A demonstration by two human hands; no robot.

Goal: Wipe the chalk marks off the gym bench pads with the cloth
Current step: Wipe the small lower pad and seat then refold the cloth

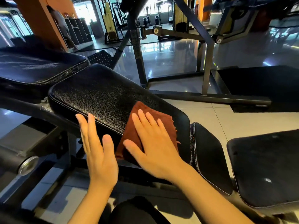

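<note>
Black leather bench pads fill the view. Far left, a long back pad (37, 67) angles away. Next to it, centre, the seat pad (103, 92) w/ grained surface. Left hand (98, 147) hovers at the pad's near edge, fingers straight & spread, holding nothing; fingertips at the edge, contact unclear. Just right of it, right hand (153, 146) lies flat, fingers extended, pressing a folded rust-brown cloth (140, 123) onto the seat pad's near right corner. Further right, a narrow pad (210, 156), then a wider pad (265, 167) w/ a small white mark (267, 180). Grey tiled floor (218, 120) beneath.
</note>
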